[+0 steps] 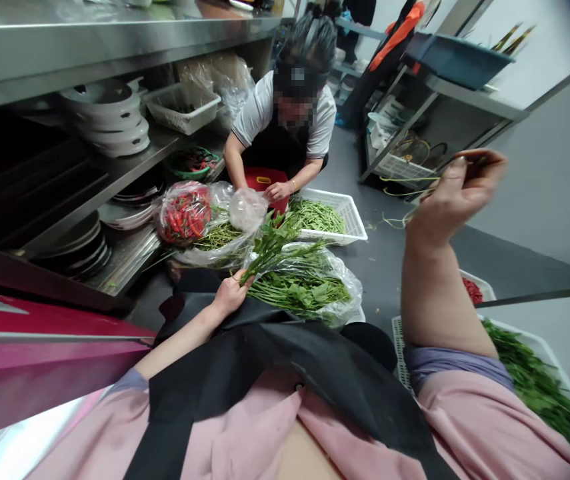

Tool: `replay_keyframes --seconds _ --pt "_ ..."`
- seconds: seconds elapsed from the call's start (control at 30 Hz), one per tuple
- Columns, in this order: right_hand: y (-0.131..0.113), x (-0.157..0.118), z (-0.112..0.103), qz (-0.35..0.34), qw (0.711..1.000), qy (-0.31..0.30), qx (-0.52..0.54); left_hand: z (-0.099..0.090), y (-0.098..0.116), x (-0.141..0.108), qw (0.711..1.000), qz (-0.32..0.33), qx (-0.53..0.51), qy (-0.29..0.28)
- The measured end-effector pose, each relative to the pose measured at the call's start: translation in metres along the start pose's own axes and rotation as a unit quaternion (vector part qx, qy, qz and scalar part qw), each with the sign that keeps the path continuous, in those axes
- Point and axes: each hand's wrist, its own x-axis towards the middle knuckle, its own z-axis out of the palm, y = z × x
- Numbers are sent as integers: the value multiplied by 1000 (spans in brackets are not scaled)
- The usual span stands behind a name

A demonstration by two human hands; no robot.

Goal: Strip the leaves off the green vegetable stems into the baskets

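Leftmost, a stack of white pots sits on the metal shelf. Red chillies lie bagged just beyond the shelf's edge. The left hand is closed, thumb and fingers pinching the lower ends of the leafy green stems. The leafy tops project forward over the clear plastic bag, which holds more loose greens. Caution: a slack pinch could let single stems slide out; an overly firm one could bruise them. A co-worker's hand is close beyond the tops, so a forward swing could cause contact. Next, the white basket holds cut green pieces and adjoins the bag; a low sweep could mix the two lots. At the right, the right hand is raised, thumb pressed to curled fingers, pinching thin green strands; anything deeper in the palm cannot be identified. Loosening this pinch here could drop strands onto the floor. Farthest right stands a crate of leafy greens.
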Motion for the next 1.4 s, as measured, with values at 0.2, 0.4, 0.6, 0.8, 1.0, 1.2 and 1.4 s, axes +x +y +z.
replay_keyframes --seconds 0.2,0.4,0.6,0.8,1.0,1.2,1.4 --pt "-75 -24 -6 -110 894 -433 -43 3 -1 0 1000 -1 7 -11" --pt "-90 -51 43 -118 742 -657 -66 4 1 -1 1000 0 6 -10" --pt "-86 -53 59 -11 665 -746 -29 4 0 -1 1000 -6 -5 -8" --pt "-70 -62 61 111 630 -768 28 6 -2 0 999 -3 -28 -18" --pt "-63 -71 61 173 631 -755 42 7 -1 0 1000 -6 -24 -20" --pt "-68 -76 59 229 617 -751 50 6 -1 1 1000 -9 -22 -16" --pt "-73 -97 60 43 774 -618 -134 7 -4 0 999 -2 -37 -8"
